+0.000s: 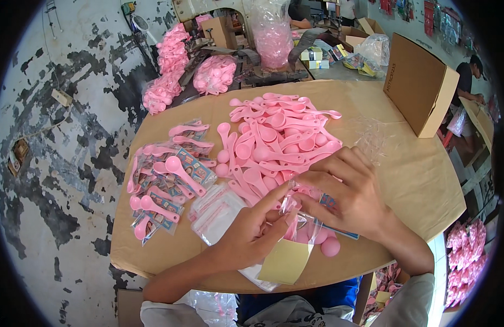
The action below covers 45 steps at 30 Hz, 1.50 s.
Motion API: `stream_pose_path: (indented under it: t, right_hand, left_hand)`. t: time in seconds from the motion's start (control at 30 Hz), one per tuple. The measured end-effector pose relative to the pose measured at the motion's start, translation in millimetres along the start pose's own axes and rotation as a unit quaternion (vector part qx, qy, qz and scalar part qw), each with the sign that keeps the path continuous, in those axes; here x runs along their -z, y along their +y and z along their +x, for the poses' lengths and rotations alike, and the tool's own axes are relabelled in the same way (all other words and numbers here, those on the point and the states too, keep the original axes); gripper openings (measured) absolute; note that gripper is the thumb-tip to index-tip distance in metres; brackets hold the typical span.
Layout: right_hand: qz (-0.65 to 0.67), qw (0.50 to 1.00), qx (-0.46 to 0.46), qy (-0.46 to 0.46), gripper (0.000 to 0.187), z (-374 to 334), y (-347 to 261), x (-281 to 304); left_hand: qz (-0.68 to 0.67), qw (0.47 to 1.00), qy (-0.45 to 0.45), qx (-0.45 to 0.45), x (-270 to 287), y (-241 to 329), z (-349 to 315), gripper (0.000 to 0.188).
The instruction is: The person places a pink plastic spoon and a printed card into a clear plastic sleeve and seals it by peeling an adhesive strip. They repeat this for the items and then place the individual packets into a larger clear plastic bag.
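Left of centre lie bagged pink spoons (pixel 181 175), then a stack of clear bags (pixel 215 211). At lower centre, the left hand (pixel 247 233), nearly closed, pinches a clear packet (pixel 289 205) below the loose spoon pile (pixel 282 133); the right hand (pixel 351 197), fingers curled, pinches it too. Upper right stands a brown carton (pixel 418 82).

We pinch a crinkled, glossy, clear plastic bag (pixel 288 204) with our left fingers (pixel 268 203) and right fingers (pixel 320 211), above the counter's (pixel 410 185) near side; pink shows through the film, partly hidden.
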State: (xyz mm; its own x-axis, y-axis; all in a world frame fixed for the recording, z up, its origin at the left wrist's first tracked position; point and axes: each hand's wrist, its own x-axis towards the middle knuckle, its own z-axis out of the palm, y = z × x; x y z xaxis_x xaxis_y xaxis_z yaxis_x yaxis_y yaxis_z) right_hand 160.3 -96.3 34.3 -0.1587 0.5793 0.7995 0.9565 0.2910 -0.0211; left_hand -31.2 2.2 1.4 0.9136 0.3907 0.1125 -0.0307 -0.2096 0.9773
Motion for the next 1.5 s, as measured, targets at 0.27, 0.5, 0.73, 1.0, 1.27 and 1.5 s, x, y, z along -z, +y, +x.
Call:
stream_pose_path:
  t: [0.27,0.5,0.73,1.0,1.27,1.5]
  right_hand:
    - [0.240,0.957,-0.159,-0.039,0.009,-3,7,9]
    - [0.703,0.700,-0.125,-0.015,0.014,-9,101,60]
    - [-0.143,0.958,-0.226,-0.098,0.023,-47,161,39]
    - [0.366,0.876,-0.253,-0.186,0.020,-5,12,-2]
    - [0.464,0.829,-0.274,-0.150,0.030,-22,-10,-28]
    - [0.449,0.801,-0.349,-0.187,0.024,-13,-7,-21]
  left_hand:
    - [0.014,0.998,-0.053,0.020,4,10,-2,0.046]
    - [-0.096,0.995,0.009,0.018,21,0,6,0.036]
    - [-0.204,0.971,0.079,0.096,32,-4,16,0.024]
    - [-0.191,0.970,0.144,0.043,24,-13,11,0.030]
    - [-0.175,0.975,0.134,0.037,15,-5,11,0.036]
    - [-0.161,0.980,0.108,0.052,23,-7,15,0.033]
